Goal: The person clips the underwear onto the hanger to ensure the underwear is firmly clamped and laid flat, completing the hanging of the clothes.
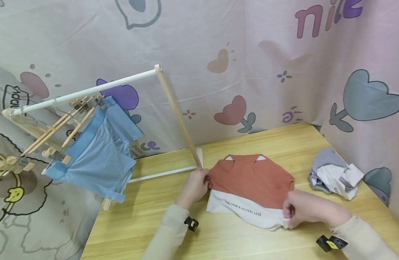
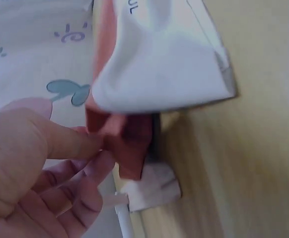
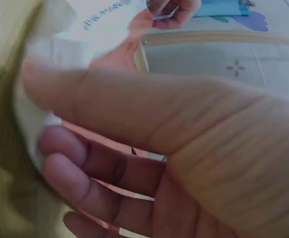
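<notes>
Rust-orange underpants (image 1: 256, 177) with a white lettered waistband (image 1: 233, 206) lie spread on the wooden table, waistband towards me. My left hand (image 1: 196, 182) pinches their left edge between thumb and fingers; the left wrist view shows the orange cloth (image 2: 129, 141) bunched at the fingertips. At the opposite side, my right hand (image 1: 303, 207) grips the waistband's right corner, and the cloth there is gathered. The white band (image 3: 102, 25) passes behind the thumb in the right wrist view, where the right hand's own grip is partly blurred.
Left of the hands stands a small rack with a white rail (image 1: 89, 88) and wooden posts. Light-blue underpants (image 1: 99, 151) hang there from a wooden clip hanger (image 1: 77, 126), beside another hanger. A crumpled grey-and-white garment (image 1: 336, 173) lies at the table's right edge. A printed curtain (image 1: 193, 43) backs the table.
</notes>
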`<state>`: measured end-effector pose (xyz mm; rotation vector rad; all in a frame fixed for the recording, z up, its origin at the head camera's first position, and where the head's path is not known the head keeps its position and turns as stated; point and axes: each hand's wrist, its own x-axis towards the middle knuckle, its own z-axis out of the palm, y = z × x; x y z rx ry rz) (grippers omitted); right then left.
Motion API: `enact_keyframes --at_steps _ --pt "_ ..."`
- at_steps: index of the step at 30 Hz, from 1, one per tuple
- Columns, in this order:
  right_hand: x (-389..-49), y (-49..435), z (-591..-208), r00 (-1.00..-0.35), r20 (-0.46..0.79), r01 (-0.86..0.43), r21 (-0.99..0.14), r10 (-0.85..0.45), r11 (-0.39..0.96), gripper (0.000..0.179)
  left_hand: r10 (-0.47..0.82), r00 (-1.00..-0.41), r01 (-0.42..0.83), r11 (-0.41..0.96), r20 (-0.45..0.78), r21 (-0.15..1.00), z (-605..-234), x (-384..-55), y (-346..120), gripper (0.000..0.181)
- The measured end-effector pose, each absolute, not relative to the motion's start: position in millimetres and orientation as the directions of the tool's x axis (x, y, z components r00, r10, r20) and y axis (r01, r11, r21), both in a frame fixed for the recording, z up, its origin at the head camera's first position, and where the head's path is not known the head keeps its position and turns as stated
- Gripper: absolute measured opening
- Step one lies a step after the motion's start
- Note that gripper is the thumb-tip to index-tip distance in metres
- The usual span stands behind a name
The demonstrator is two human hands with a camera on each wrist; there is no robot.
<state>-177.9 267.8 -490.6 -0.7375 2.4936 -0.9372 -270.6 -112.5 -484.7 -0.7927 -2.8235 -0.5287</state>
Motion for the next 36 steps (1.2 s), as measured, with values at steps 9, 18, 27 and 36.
enact_keyframes --at_steps 9,18,27,36 --pt "-201 247 -490 -0.812 0.006 -0.479 -0.577 -0.584 0.661 0.019 0.541 -0.785 0.596 0.792 0.303 0.132 -481 -246 -90 0.009" --pt "-209 246 -507 -0.868 0.074 -0.481 -0.372 -0.491 0.794 0.046 0.595 -0.801 0.596 0.803 0.062 0.006 -489 -232 -73 0.02" --pt "-208 251 -507 -0.886 0.038 -0.442 -0.369 -0.462 0.818 0.056 0.536 -0.842 0.532 0.843 -0.056 0.073 -495 -245 -67 0.045" --pt "-194 240 -500 -0.905 -0.053 -0.393 -0.276 -0.422 0.877 0.06 0.524 -0.844 0.518 0.851 -0.115 0.081 -490 -272 -56 0.05"
